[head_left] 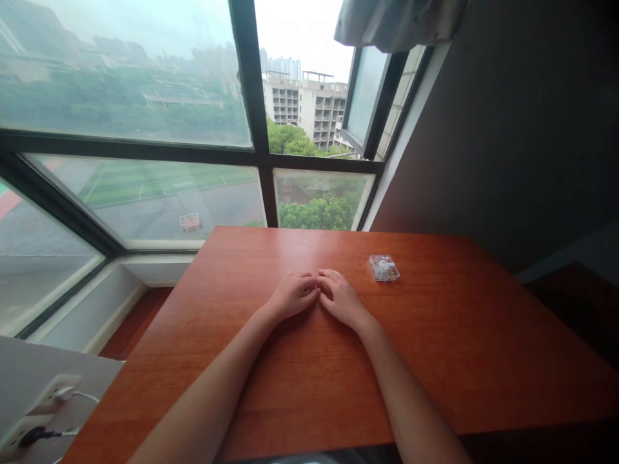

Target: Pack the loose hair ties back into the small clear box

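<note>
Both of my hands meet over the middle of the wooden table (271, 412), their fingertips touching or almost touching. My left hand (294, 294) is curled, thumb and forefinger drawn toward each other with a small dark gap between them. Opposite it, my right hand (341, 299) bends its fingers inward in the same way. Whatever lies between the fingertips, if anything, is too small to make out. To the right of my right hand, a small clear plastic box (384, 268) rests on the tabletop, apart from both hands. Pale and yellowish small pieces show inside it.
Large windows (145, 151) with dark frames stand behind the table, one pane (367, 96) swung outward. A grey curtain (396, 26) hangs at the top. Dark wall fills the right. At lower left, wall sockets (53, 393) hold a white plug and a black plug (36, 436).
</note>
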The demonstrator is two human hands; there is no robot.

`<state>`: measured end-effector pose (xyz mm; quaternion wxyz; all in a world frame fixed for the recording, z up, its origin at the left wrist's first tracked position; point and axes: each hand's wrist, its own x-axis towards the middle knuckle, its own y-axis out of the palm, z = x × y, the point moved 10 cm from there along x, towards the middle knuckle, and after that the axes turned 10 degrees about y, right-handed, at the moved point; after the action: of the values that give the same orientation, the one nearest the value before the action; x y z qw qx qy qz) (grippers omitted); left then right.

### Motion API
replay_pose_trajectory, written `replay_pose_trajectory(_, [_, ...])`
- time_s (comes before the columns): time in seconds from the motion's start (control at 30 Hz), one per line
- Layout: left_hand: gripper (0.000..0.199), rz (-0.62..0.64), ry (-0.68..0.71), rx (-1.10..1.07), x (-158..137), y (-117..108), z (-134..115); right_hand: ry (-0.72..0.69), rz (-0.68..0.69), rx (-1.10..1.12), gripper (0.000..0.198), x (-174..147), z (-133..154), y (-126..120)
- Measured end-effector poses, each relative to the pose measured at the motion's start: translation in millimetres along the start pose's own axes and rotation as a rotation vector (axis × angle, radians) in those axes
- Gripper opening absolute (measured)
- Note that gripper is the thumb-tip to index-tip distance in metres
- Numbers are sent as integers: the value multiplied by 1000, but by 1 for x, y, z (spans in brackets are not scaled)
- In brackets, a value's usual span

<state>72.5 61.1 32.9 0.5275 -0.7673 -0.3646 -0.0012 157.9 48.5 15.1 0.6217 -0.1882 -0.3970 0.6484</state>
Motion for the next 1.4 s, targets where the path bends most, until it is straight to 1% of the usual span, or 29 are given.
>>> replay_pose_trajectory(0.7, [18,-1,3,-10,0,2,3,12,30,15,34,0,1,-1])
replay_pose_trajectory(1.4, [16,-1,5,-13,-1,3,4,6,30,2,33,0,0,1])
